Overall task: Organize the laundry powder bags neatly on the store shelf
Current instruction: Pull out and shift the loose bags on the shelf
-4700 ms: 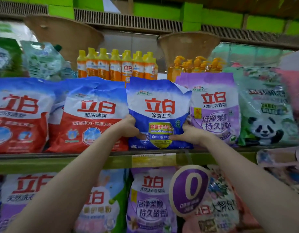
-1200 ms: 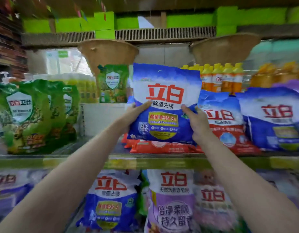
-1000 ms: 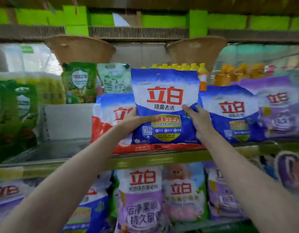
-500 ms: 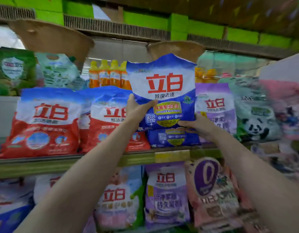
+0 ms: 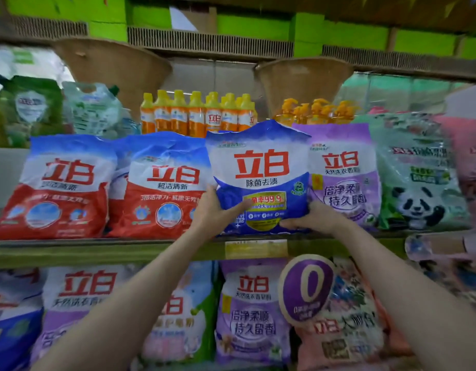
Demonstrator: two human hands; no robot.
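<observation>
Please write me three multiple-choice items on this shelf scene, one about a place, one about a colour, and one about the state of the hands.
1. Where does the blue bag stand?
A. Between a red bag and a purple bag
B. On the lower shelf
C. Behind the orange bottles

2. What colour are the caps of the orange bottles behind the bags?
A. Black
B. Yellow
C. Purple

3. What are the hands doing?
A. Both hang free
B. Only one touches a bag
C. Both hold the blue bag

Key:
1 A: the red bag is beside it on one side and the purple bag on the other, on the upper shelf.
2 B: each bottle top shows yellow.
3 C: the left hand and right hand grip its lower corners.
</observation>
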